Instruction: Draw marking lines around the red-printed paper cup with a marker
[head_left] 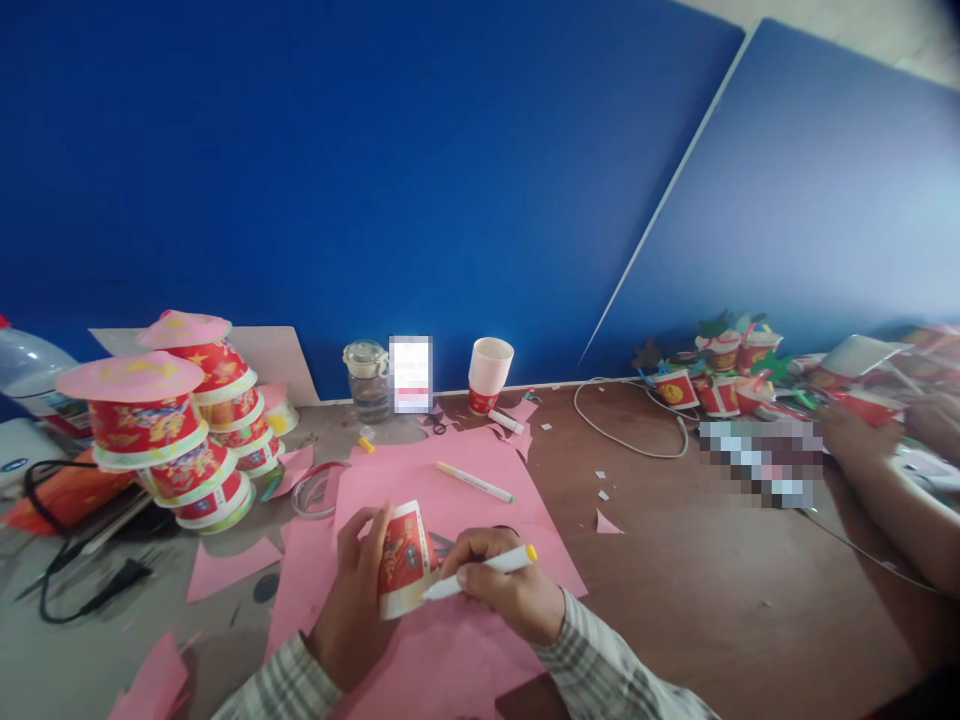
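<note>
My left hand [351, 600] is wrapped round a red and white paper cup [403, 570], which stands upside down on a sheet of pink paper [450, 500]. My right hand [504, 592] pinches a white marker with a yellow end [480, 572]; its tip rests at the cup's rim on the pink paper. A second marker [474, 482] lies loose on the same sheet, farther back.
Two stacks of red cups with pink paper lids [176, 420] stand at the left, by a black cable [67, 570]. A glass jar [367, 378] and upturned cups [489, 372] sit near the blue wall. Another person's arm [892, 500] works at the right among more cups [712, 385].
</note>
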